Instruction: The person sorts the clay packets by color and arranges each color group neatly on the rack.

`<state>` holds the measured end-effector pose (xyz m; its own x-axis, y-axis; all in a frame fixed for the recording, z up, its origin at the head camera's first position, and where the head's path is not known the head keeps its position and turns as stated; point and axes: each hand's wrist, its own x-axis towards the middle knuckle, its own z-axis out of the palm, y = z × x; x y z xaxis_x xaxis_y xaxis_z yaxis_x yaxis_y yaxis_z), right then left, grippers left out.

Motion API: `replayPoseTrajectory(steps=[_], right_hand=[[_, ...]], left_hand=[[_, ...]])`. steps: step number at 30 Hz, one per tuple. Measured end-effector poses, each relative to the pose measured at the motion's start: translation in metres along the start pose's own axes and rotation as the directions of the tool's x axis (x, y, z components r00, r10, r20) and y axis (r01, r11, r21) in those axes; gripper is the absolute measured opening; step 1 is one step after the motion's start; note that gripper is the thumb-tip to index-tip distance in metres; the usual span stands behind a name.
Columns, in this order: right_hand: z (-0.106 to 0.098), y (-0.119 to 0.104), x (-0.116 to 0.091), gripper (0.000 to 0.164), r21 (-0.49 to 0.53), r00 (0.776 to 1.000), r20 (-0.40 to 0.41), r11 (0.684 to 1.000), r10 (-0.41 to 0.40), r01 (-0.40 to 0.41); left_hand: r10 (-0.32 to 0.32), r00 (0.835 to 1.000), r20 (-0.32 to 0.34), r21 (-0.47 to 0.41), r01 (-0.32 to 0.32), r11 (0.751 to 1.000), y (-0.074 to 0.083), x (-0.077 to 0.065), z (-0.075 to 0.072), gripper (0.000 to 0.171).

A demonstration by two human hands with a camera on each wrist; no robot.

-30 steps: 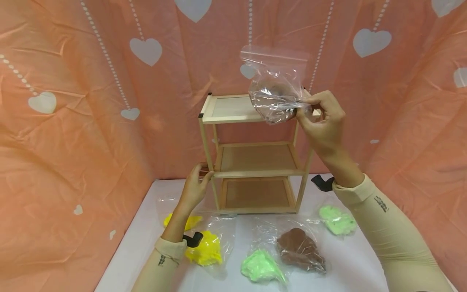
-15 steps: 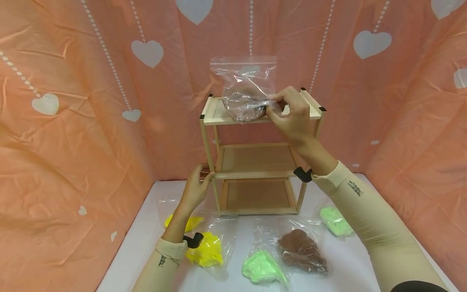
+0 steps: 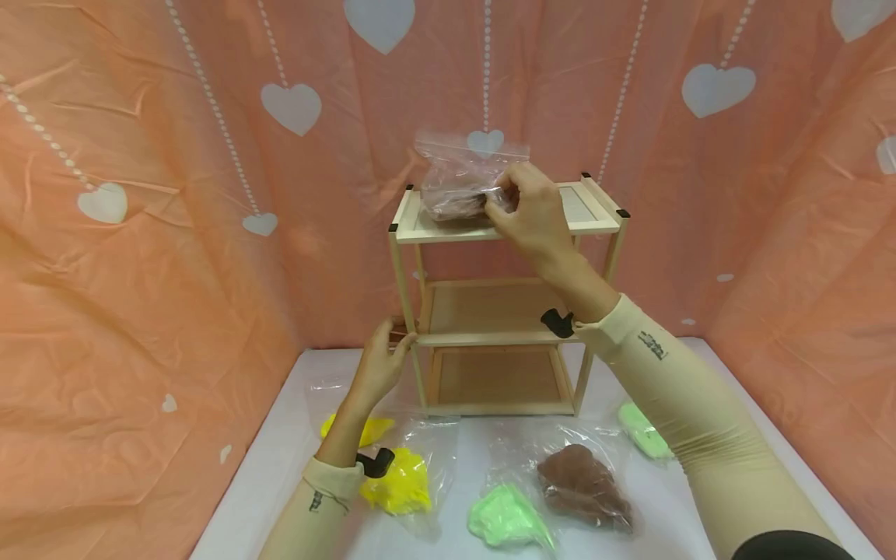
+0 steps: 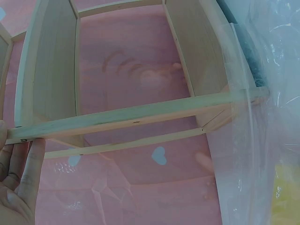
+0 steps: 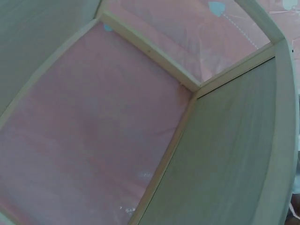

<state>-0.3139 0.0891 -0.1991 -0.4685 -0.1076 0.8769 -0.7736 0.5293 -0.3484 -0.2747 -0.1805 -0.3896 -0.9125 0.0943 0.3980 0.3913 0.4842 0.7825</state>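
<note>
A three-tier wooden shelf rack (image 3: 497,338) stands on the white table. My right hand (image 3: 533,214) pinches the side of a clear zip bag (image 3: 458,183) holding a brown lump, at the left part of the top tier. Whether the bag's underside touches the tier is hard to tell. My left hand (image 3: 380,365) grips the rack's left front post near the middle tier. In the left wrist view, the fingers (image 4: 31,168) lie against that wooden post (image 4: 136,117). The right wrist view shows the rack's shelf panel (image 5: 225,150), but no hand.
Before the rack lie bagged lumps: yellow (image 3: 399,482) beside my left forearm, green (image 3: 507,517), brown (image 3: 584,486), and another green (image 3: 640,428) partly behind my right sleeve. More yellow (image 3: 374,429) shows behind my left wrist. A pink curtain (image 3: 350,117) with hearts surrounds the table.
My right hand has carried the bagged brown lump leftward and down, from above the rack's right side to the top tier's left part. My left hand keeps its grip on the post.
</note>
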Motion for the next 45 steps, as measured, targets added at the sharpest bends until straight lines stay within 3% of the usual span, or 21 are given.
replayPoseTrajectory(steps=[7, 17, 24, 28, 32, 37, 41, 45], right_hand=[[0.009, -0.006, 0.007, 0.011, -0.092, 0.992, 0.069, 0.991, 0.105, -0.098], [0.013, -0.008, 0.013, 0.012, -0.103, 0.959, 0.174, 0.973, 0.222, -0.206], [0.006, -0.007, 0.010, 0.026, -0.054, 0.935, 0.292, 0.980, 0.200, -0.193], [0.003, -0.006, 0.008, 0.029, -0.021, 0.938, 0.301, 0.985, 0.170, -0.172], [0.004, -0.005, 0.006, 0.029, 0.013, 0.962, 0.244, 0.991, 0.125, -0.132], [0.006, -0.002, 0.001, 0.026, 0.113, 0.997, 0.067, 0.993, 0.037, -0.044], [0.004, 0.000, -0.008, 0.019, 0.188, 0.996, -0.075, 0.981, -0.040, 0.054], [-0.002, 0.000, -0.022, 0.016, 0.231, 0.987, -0.138, 0.966, -0.087, 0.117]], left_hand=[[-0.006, 1.000, 0.006, 0.007, 0.006, 1.000, 0.000, -0.001, 0.002, 0.031], [0.005, 1.000, -0.006, 0.002, -0.005, 1.000, 0.000, 0.000, 0.002, 0.030], [-0.003, 1.000, -0.009, 0.018, 0.004, 1.000, -0.001, -0.002, 0.003, 0.030], [0.014, 1.000, -0.026, 0.024, -0.014, 1.000, -0.001, -0.002, 0.003, 0.030], [0.026, 0.999, -0.036, 0.023, -0.025, 0.999, -0.001, 0.000, 0.003, 0.030], [0.032, 0.999, -0.039, 0.033, -0.031, 0.999, -0.002, 0.001, 0.004, 0.031], [0.022, 0.999, -0.040, 0.028, -0.021, 0.999, 0.000, 0.001, 0.004, 0.029], [0.023, 0.999, -0.037, 0.023, -0.022, 1.000, 0.000, 0.000, 0.003, 0.028]])
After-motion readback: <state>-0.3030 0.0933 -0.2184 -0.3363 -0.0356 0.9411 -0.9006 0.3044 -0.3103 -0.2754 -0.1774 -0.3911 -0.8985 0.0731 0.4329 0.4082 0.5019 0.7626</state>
